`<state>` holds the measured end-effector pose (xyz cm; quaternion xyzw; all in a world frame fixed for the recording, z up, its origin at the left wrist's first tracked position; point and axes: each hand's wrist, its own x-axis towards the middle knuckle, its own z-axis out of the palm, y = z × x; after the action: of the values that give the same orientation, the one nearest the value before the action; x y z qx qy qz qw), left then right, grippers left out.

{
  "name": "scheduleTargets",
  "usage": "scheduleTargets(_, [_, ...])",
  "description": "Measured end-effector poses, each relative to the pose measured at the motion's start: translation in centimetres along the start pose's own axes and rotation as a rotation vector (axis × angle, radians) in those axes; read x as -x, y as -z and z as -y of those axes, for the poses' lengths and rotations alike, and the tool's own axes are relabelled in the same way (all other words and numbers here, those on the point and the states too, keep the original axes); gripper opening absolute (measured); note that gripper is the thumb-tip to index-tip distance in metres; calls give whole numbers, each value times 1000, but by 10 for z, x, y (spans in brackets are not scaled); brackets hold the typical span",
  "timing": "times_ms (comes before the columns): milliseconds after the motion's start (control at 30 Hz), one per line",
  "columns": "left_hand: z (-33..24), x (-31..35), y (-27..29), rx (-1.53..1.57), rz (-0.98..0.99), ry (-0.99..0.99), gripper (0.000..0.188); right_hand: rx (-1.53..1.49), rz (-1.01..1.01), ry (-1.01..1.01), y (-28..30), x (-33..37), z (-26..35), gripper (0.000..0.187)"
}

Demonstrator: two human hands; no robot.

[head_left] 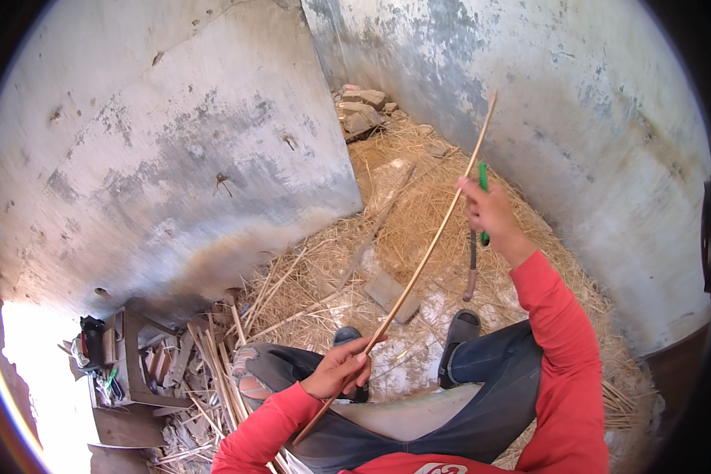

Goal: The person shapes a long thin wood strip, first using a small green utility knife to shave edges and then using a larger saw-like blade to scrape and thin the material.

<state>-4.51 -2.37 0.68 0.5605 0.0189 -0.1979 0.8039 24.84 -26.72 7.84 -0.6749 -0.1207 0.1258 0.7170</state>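
stick (423,262) slants upward, left hand (340,371) gripping its lower part, right hand (491,212) closed round green tool (483,175); advise steady left hold, light even pressure.

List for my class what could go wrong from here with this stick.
Splinters could prick the bare left grip around the long, thin, tan wooden stick.
Its far tip might knock the stained grey-white wall, though that gap is hard to judge.
Loose yellow straw on the floor could slide under the dark grey sandals.

Rough workshop: shavings (419,170), split sticks (216,365)
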Motion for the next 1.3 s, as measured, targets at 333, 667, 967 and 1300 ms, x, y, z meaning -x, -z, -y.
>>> scheduleTargets(333, [14,-8,9,25,-163,-108,48,679,176,403,-28,28,-23,53])
scheduleTargets(667, [20,-6,16,-9,-281,-191,47,907,567,335,-103,105,-46,48])
scheduleTargets(967, [16,6,16,97,-253,-104,45,884,406,247,-92,64,-45,48])
scheduleTargets(1300, [28,10,20,93,-258,-77,45,924,349,282,-71,37,-73,51])
